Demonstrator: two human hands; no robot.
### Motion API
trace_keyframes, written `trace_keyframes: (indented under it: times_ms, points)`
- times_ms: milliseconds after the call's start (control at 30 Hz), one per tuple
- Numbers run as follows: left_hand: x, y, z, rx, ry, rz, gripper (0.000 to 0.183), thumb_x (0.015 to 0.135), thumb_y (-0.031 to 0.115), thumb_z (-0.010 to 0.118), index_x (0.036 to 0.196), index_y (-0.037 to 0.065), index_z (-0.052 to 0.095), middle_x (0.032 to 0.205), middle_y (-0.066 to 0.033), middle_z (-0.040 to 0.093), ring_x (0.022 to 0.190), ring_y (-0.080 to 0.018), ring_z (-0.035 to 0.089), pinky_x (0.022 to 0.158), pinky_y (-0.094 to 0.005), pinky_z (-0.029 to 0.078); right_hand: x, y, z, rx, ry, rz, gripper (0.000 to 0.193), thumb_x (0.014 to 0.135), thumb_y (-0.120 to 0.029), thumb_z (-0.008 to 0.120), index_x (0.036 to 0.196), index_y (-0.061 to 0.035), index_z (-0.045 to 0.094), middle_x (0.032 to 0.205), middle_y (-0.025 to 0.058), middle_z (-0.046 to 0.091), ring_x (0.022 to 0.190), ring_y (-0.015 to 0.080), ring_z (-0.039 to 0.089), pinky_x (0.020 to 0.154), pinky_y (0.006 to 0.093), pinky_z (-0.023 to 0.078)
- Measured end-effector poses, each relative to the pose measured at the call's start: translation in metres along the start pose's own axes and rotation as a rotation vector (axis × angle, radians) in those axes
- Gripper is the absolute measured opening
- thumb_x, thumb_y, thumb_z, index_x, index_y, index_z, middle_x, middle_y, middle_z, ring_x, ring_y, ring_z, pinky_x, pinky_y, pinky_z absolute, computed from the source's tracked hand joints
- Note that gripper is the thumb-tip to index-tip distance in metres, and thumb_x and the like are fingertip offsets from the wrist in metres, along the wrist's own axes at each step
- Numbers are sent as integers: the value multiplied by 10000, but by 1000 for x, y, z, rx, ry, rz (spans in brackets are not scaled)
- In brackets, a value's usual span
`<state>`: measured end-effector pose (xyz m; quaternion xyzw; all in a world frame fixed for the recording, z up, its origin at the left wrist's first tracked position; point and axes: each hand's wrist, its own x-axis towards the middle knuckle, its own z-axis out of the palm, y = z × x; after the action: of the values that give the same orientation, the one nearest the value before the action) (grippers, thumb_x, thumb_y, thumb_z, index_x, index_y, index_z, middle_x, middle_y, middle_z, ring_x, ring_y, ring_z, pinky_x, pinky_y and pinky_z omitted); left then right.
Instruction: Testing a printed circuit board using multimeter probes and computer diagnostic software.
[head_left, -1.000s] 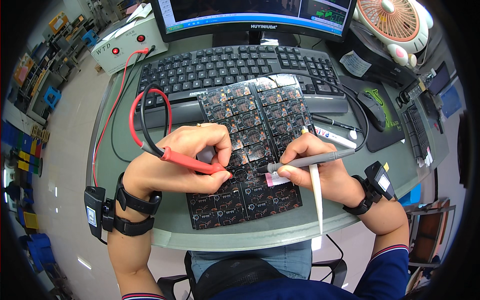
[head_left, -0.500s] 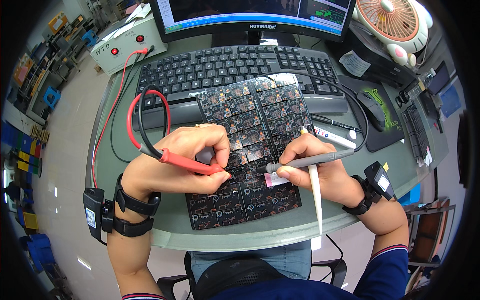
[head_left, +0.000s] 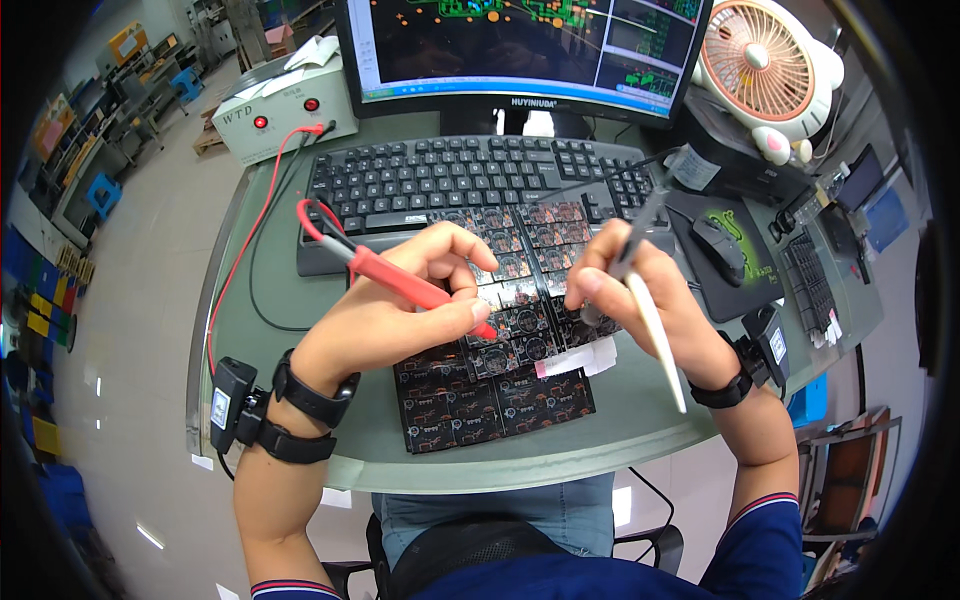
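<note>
My left hand (head_left: 375,315) is closed around a red test probe (head_left: 405,283), its tip pointing down at a panel of black circuit boards (head_left: 515,325). Whether the tip touches the panel I cannot tell. My right hand (head_left: 665,300) grips a grey test probe (head_left: 645,222), blurred by motion, above the panel's right side. A white tapered stick (head_left: 658,345) is tucked in the same hand and points toward me. Under the populated panel, another black board panel (head_left: 540,400) sticks out toward the table's front edge. A white paper label with a pink end (head_left: 590,360) lies across them.
Behind the panels lies a black keyboard (head_left: 450,170) beneath a monitor (head_left: 530,105). A beige box with red buttons (head_left: 290,115) stands far left, a red lead running from it. To the right are a mouse (head_left: 718,250) on its pad and a fan (head_left: 760,60).
My right hand has lifted the grey probe off the board area and tilted it upright. The left hand still holds the red probe over the panel. The view has shifted, showing more of the monitor.
</note>
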<state>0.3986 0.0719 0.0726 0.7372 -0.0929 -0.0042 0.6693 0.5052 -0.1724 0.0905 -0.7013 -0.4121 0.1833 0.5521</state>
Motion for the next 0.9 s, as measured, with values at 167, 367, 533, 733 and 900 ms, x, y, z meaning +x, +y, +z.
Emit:
trace_keyframes:
  times_ms: [167, 367, 533, 733, 900]
  points:
    - [-2, 3, 2, 76, -121, 2, 443, 882, 128, 687, 1285, 10, 547, 880, 10, 585, 806, -64, 547, 736, -235, 451, 35, -35, 20, -339, -41, -176, 300, 873, -226, 733, 915, -6, 533, 796, 149, 605, 700, 286, 638, 638, 368, 493]
    - [-2, -5, 9, 33, -104, 38, 373, 928, 326, 661, 1147, 30, 599, 1041, -55, 645, 953, -138, 609, 826, -313, 504, 40, -43, 46, -302, -146, -258, 399, 849, -265, 764, 1070, -28, 530, 842, 153, 611, 761, 314, 641, 674, 391, 502]
    - [2, -15, 6, -95, -83, -22, 219, 965, 233, 538, 877, 39, 590, 833, -18, 573, 817, -114, 545, 783, -279, 444, 5, -23, 31, -607, -84, -521, 505, 772, -355, 804, 1101, -49, 574, 1031, 105, 650, 904, 305, 655, 760, 378, 526]
    - [-1, -1, 9, -314, 30, 55, 273, 972, 236, 459, 826, 28, 561, 808, -61, 600, 809, -163, 590, 802, -306, 464, -27, -16, 31, -1173, -117, -527, 543, 751, -242, 723, 1245, -66, 584, 1317, 126, 596, 1197, 282, 589, 1023, 448, 453]
    - [-2, 0, -15, -100, 376, 217, 351, 984, 272, 389, 798, 39, 574, 776, -83, 616, 798, -171, 590, 800, -298, 461, -29, -26, 5, -1148, 89, -671, 346, 816, -88, 592, 1156, -53, 647, 1199, 107, 674, 1067, 248, 668, 921, 401, 525]
